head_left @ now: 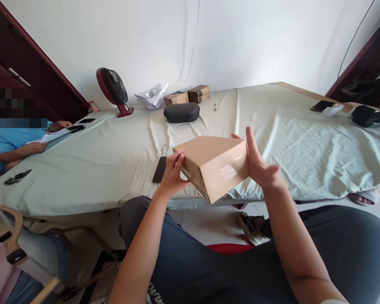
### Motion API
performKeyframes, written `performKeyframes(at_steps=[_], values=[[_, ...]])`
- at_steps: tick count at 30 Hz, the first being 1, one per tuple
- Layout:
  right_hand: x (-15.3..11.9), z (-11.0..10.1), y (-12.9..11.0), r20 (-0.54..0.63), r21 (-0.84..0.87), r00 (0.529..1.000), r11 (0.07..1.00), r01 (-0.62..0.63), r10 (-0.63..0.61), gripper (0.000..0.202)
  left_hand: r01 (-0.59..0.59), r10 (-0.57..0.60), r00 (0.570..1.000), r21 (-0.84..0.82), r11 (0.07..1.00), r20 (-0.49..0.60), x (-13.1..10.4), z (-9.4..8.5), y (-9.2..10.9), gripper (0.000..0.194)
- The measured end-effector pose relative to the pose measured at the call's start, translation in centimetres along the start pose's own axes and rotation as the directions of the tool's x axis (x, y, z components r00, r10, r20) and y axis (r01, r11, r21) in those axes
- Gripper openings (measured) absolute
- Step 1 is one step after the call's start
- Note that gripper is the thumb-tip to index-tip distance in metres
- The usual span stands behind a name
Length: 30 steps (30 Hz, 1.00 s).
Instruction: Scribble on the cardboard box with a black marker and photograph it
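A closed brown cardboard box [223,175] is held tilted above the front edge of the table, one corner pointing down towards my lap. Clear tape shines on its right-hand face. My left hand [174,175] grips its left side, thumb at the upper edge and fingers reaching partly underneath. On the other side, my right hand [262,166] has its fingers stretched and its thumb out, with the palm side against or very close to the box. Part of that hand is hidden behind the box. A dark flat item [159,169] lies on the cloth behind my left hand.
A pale cloth covers the table [107,169]. Towards the wall stand a black case [181,112], two small cartons [199,93], clear plastic packaging [152,98] and a fan [115,90]. A person in blue [12,145] sits at left holding paper. A chair [34,249] stands lower left.
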State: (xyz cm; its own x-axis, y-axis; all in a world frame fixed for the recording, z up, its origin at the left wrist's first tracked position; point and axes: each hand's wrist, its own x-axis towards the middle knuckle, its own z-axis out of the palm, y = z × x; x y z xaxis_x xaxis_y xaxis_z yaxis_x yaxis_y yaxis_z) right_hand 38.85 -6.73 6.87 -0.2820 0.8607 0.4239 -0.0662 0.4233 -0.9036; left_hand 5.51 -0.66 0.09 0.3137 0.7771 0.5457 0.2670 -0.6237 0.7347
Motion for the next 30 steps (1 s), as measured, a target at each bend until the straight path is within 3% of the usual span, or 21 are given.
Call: performKeyframes(at_steps=[2, 4, 6, 7, 9, 11, 13, 14, 16, 17, 19, 21, 25, 30], values=[[0.1, -0.5, 0.7, 0.02, 0.174, 0.973, 0.958, -0.229, 0.229, 0.11, -0.19, 0.199, 0.98, 0.267, 0.945, -0.008, 0.2, -0.8, -0.5, 0.068], [0.3, -0.9, 1.4, 0.102, 0.268, 0.891, 0.851, -0.453, 0.442, 0.094, -0.311, 0.325, 0.944, 0.453, 0.835, 0.05, 0.4, -1.4, -1.0, 0.045], [0.5, -1.2, 2.1, 0.164, 0.324, 0.831, 0.767, -0.554, 0.532, 0.086, -0.35, 0.355, 0.93, 0.519, 0.78, 0.095, 0.5, -1.7, -1.1, 0.038], [0.5, -1.3, 2.3, 0.173, 0.347, 0.825, 0.751, -0.562, 0.538, 0.084, -0.345, 0.353, 0.931, 0.533, 0.773, 0.091, 0.5, -1.8, -1.0, 0.038], [0.6, -1.3, 2.7, 0.139, 0.367, 0.857, 0.778, -0.51, 0.496, 0.083, -0.274, 0.313, 0.95, 0.538, 0.797, 0.019, 0.8, -1.7, -0.5, 0.045], [0.7, -1.2, 3.1, 0.084, 0.329, 0.908, 0.849, -0.413, 0.41, 0.089, -0.126, 0.183, 0.98, 0.454, 0.882, -0.084, 1.0, -1.4, 0.2, 0.054], [0.6, -1.2, 3.5, 0.055, 0.229, 0.952, 0.924, -0.307, 0.302, 0.102, 0.086, -0.062, 0.989, 0.184, 0.979, -0.135, 1.1, -0.9, 0.9, 0.065], [0.6, -1.2, 3.7, 0.069, 0.174, 0.966, 0.951, -0.257, 0.249, 0.11, 0.193, -0.192, 0.976, -0.009, 0.981, -0.104, 1.1, -0.5, 1.1, 0.072], [0.5, -1.1, 4.1, 0.152, 0.096, 0.975, 0.979, -0.178, 0.163, 0.124, 0.35, -0.367, 0.93, -0.37, 0.86, 0.028, 0.8, 0.4, 1.5, 0.089], [0.4, -1.0, 4.2, 0.204, 0.077, 0.97, 0.986, -0.15, 0.131, 0.128, 0.386, -0.397, 0.914, -0.493, 0.78, 0.088, 0.7, 0.7, 1.7, 0.097], [0.5, -0.6, 4.3, 0.283, 0.045, 0.954, 0.992, -0.114, 0.097, 0.129, 0.39, -0.387, 0.91, -0.616, 0.684, 0.145, 0.3, 1.2, 1.9, 0.105], [0.6, -0.3, 4.2, 0.305, -0.01, 0.949, 0.997, -0.083, 0.082, 0.129, 0.358, -0.352, 0.925, -0.636, 0.684, 0.142, 0.1, 1.2, 2.0, 0.112], [0.7, 0.2, 4.2, 0.296, -0.145, 0.951, 0.989, -0.044, 0.085, 0.118, 0.287, -0.253, 0.958, -0.491, 0.823, 0.136, -0.1, -0.1, 2.4, 0.123], [0.6, 0.2, 4.6, 0.22, -0.226, 0.965, 0.97, -0.095, 0.145, 0.098, 0.17, -0.123, 0.977, -0.286, 0.943, 0.176, 0.1, -1.1, 3.4, 0.112]])
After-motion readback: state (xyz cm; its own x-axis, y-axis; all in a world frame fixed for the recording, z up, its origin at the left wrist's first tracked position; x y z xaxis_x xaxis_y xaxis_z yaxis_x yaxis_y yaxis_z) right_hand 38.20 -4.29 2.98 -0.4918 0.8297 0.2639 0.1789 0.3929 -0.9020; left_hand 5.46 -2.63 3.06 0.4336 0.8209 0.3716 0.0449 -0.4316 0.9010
